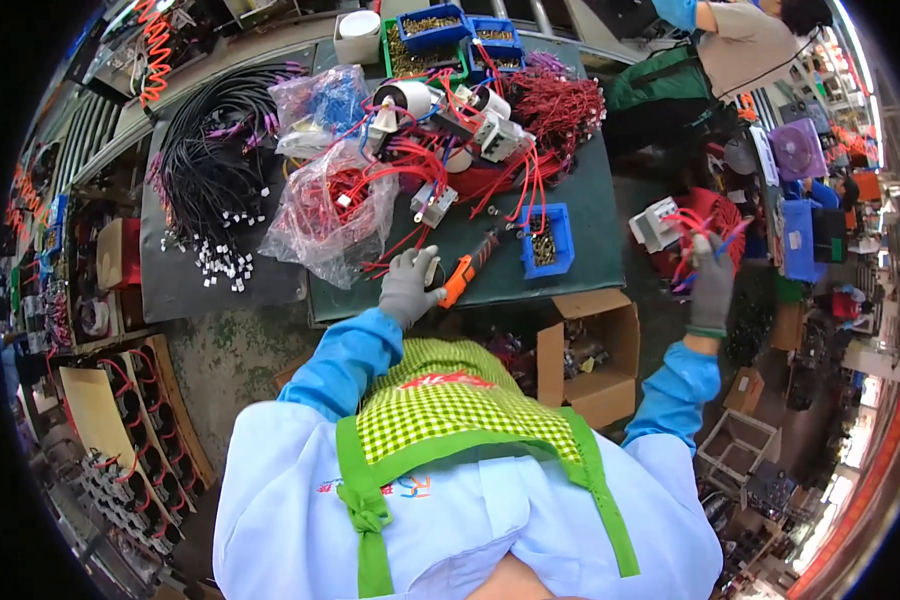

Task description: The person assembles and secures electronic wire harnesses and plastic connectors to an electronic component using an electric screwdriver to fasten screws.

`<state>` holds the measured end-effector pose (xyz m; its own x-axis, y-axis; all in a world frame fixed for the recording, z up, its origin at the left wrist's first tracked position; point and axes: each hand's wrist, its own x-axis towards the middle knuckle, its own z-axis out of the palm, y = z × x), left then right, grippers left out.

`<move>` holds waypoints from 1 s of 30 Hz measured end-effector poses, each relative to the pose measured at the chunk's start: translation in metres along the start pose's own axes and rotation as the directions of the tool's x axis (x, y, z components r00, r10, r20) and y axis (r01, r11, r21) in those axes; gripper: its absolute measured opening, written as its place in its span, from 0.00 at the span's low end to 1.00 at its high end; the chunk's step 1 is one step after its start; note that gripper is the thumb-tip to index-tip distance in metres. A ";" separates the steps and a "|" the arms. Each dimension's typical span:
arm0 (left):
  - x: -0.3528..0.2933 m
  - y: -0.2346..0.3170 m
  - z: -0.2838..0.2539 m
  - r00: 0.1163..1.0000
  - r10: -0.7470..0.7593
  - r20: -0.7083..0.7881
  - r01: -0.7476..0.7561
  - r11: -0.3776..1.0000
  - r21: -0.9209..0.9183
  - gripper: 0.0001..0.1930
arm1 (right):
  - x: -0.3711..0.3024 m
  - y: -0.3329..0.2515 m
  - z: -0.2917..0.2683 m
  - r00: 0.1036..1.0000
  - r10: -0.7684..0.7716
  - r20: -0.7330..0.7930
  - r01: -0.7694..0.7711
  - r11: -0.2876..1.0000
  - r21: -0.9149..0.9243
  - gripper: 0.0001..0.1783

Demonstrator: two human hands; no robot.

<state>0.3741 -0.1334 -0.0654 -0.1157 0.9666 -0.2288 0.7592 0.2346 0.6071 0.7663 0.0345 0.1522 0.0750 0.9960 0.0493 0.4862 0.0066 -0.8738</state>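
Note:
My left hand [407, 288], in a grey glove, rests at the table's front edge with its fingers apart. A small pale round thing [433, 271] sits between its thumb and fingers; I cannot make out its kind. Just right of the thumb lies an orange-and-dark screwdriver-like tool [458, 280]. Out to the right, past the table, my right hand [711, 288] is closed on a bundle of red wires [715, 215]. A grey-white electrical block [654, 224] hangs with that bundle, slightly blurred. Another wired grey block [434, 204] lies on the table ahead of my left hand.
A blue bin of small brass parts [545, 242] stands near the table's right front. Bagged red wires [335, 215], black cables [215, 150] and a red wire heap [560, 105] cover much of the top. Below is an open cardboard box [595, 350]. Another person [745, 50] is at far right.

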 end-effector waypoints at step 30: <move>0.014 -0.007 -0.086 0.945 0.328 0.005 -0.328 0.943 0.059 0.19 | -0.124 0.022 0.332 0.697 -0.096 0.711 0.703 0.287 -0.651 0.11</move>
<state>0.3118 -0.1122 -0.0075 0.1430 0.9895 -0.0210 0.7915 -0.1016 0.6027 0.4787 -0.0590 -0.0336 -0.6130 0.7572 -0.2256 0.7588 0.6438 0.0986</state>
